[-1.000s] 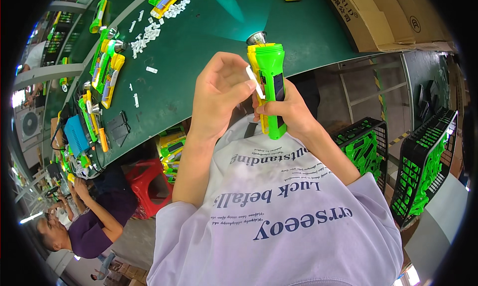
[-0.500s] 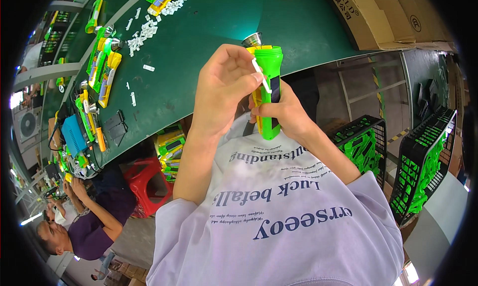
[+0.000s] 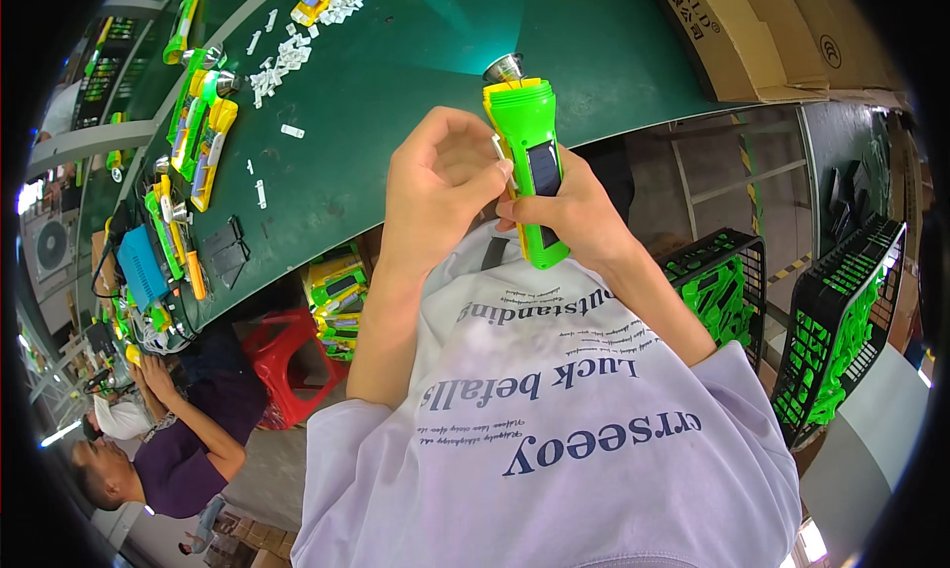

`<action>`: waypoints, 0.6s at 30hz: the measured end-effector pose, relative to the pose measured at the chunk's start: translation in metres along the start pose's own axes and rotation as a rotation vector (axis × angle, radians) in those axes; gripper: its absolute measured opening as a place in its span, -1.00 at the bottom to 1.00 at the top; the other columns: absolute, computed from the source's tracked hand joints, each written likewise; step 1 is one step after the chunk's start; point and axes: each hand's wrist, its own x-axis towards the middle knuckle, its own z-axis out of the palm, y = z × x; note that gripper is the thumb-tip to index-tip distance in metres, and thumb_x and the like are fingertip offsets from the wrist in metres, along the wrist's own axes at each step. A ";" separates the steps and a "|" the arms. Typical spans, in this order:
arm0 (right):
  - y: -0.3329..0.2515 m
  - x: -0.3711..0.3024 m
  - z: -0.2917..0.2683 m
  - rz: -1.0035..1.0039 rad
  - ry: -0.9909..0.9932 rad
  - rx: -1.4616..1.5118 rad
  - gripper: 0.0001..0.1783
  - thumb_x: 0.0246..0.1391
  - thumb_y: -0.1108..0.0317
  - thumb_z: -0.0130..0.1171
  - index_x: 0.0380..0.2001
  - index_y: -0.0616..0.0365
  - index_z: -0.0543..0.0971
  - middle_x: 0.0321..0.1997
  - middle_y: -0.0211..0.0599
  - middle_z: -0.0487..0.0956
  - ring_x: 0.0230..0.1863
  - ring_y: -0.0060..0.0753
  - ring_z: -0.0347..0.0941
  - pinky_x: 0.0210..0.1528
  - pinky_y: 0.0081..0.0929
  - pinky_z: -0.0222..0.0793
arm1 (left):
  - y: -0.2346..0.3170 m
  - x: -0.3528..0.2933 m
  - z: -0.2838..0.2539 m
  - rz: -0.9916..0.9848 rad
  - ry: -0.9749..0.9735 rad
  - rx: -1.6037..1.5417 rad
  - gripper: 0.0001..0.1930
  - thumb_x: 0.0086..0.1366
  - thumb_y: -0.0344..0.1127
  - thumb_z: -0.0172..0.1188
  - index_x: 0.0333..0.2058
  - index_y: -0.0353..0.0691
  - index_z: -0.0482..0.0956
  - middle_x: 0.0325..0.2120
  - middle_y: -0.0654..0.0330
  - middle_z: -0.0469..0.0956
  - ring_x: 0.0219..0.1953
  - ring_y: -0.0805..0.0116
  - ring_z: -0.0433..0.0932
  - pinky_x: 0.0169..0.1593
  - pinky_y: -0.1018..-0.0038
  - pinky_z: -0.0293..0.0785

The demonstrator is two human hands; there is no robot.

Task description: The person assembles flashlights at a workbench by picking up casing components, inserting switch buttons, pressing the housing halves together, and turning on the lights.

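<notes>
Head-worn fisheye, left of a pair, looks steeply down at close range over the wearer's shirt [image 3: 569, 499], which fills the near side; the tabletop [image 3: 386, 83] lies far left, a cardboard box [image 3: 757, 48] far right; straight edges bend toward the rim.

The person wears a loose, pale lavender T-shirt [image 3: 554, 514] with short sleeves [image 3: 346, 449] and dark lettering [image 3: 607, 446], large and small, across it.

Green-and-yellow flashlight [image 3: 524, 123], slightly tilted, dark panel [image 3: 543, 168] on its face, silver reflector [image 3: 504, 69] protruding, white strip [image 3: 498, 146] at left edge
</notes>
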 end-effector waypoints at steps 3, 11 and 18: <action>-0.001 -0.001 0.002 0.021 0.048 -0.034 -0.60 -0.10 0.58 0.22 -0.12 0.27 0.42 -0.35 -0.33 0.51 -0.34 -0.48 0.52 -0.22 -0.37 0.56 | 0.001 0.000 -0.001 -0.057 -0.013 0.014 -0.74 0.15 -0.62 0.23 -0.17 -0.39 0.44 -0.32 0.16 0.52 -0.28 0.51 0.55 -0.17 0.58 0.54; 0.006 0.001 -0.002 -0.007 0.032 -0.002 -0.49 -0.12 0.59 0.21 -0.02 0.29 0.37 -0.24 -0.26 0.50 -0.32 -0.47 0.51 -0.30 -0.46 0.50 | -0.012 -0.004 0.006 0.016 0.094 0.205 -0.81 0.18 -0.52 0.25 -0.22 -0.45 0.59 -0.37 0.05 0.68 -0.36 0.43 0.66 -0.26 0.53 0.56; 0.004 0.002 -0.002 0.001 0.050 -0.026 -0.54 -0.10 0.55 0.24 -0.07 0.27 0.38 -0.24 -0.27 0.52 -0.32 -0.51 0.51 -0.35 -0.48 0.50 | -0.013 -0.009 0.018 -0.048 0.194 0.151 -0.75 0.21 -0.60 0.21 -0.12 -0.51 0.52 -0.34 0.06 0.62 -0.38 0.44 0.63 -0.27 0.55 0.60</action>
